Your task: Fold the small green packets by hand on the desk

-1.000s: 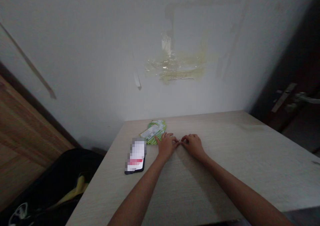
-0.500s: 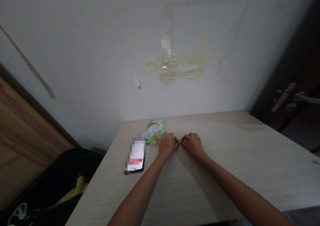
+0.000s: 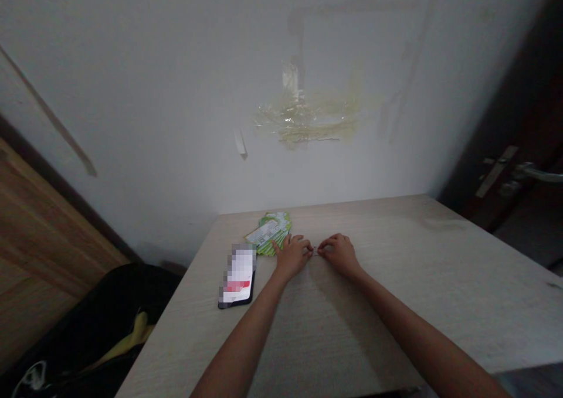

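My left hand (image 3: 294,254) and my right hand (image 3: 339,252) rest close together on the pale wooden table (image 3: 334,339). Thumb and fingertips are pinched on each hand. Between them shows a tiny whitish thing (image 3: 315,251), too small to name; both pinches meet at its ends. Just left of my left hand lies a fanned pile of green and white packets (image 3: 267,234), its near edge by my left thumb. A phone (image 3: 238,275) with a lit, partly blurred screen lies nearer to me on the left.
Behind the table rises a grey wall (image 3: 176,122) with peeling clear tape (image 3: 308,116). A dark bag (image 3: 127,292) with something yellow stands left of the table, by a wooden panel (image 3: 35,222). To the right is a dark door with a metal handle (image 3: 539,172).
My fingertips have drawn slightly apart, so a little more of the tiny whitish thing shows between them. The packets and phone lie as before.
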Motion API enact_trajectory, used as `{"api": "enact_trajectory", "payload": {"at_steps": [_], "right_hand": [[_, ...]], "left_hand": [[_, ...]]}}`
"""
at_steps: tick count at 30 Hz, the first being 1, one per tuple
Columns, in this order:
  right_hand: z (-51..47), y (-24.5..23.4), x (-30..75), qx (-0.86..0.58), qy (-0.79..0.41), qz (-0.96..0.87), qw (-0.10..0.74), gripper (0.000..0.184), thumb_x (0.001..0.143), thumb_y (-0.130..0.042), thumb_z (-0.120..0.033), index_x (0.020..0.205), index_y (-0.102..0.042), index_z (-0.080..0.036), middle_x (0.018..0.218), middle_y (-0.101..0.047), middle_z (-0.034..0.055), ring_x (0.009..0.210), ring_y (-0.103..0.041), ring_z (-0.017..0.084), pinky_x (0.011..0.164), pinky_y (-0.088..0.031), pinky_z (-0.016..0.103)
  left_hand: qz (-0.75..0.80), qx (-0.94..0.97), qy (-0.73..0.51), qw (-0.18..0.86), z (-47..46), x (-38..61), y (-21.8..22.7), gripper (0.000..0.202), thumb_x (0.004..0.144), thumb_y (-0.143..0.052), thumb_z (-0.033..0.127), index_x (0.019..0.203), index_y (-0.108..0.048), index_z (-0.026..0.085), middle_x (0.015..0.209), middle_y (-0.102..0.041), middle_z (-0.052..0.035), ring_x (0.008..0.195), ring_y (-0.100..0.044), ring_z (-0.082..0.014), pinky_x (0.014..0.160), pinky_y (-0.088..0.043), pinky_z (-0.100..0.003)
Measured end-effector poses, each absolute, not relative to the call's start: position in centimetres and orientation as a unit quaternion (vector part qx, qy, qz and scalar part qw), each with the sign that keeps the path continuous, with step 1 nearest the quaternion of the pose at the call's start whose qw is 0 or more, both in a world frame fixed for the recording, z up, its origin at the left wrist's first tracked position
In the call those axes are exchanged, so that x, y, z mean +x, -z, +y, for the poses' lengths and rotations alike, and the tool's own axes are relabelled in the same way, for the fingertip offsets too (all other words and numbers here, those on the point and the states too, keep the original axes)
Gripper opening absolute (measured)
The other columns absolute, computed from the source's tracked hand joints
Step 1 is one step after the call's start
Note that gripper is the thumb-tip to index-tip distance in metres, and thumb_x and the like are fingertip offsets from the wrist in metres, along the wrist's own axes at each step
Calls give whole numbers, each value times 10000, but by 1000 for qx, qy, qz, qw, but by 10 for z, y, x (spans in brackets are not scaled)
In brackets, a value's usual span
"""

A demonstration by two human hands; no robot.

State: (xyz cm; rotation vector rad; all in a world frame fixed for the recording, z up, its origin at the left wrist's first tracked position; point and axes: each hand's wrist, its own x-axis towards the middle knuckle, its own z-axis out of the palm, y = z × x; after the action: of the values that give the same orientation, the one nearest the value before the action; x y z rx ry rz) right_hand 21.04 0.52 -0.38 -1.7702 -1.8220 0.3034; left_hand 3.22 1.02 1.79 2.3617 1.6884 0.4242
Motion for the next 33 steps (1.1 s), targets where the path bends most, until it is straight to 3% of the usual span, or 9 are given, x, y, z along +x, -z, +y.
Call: {"api": "enact_trajectory", "payload": {"at_steps": [33], "right_hand": [[16, 9, 217, -657, -142, -702, 234, 207, 767, -655, -263, 943, -755, -304, 1118, -613, 56, 1133, -471, 228, 978, -307, 346]], "left_hand": [[573, 806, -112, 100, 9, 30, -17, 240, 886, -492, 344, 1081, -622, 393, 1450, -436, 54, 1416, -209, -336, 1017, -36, -790]]}}
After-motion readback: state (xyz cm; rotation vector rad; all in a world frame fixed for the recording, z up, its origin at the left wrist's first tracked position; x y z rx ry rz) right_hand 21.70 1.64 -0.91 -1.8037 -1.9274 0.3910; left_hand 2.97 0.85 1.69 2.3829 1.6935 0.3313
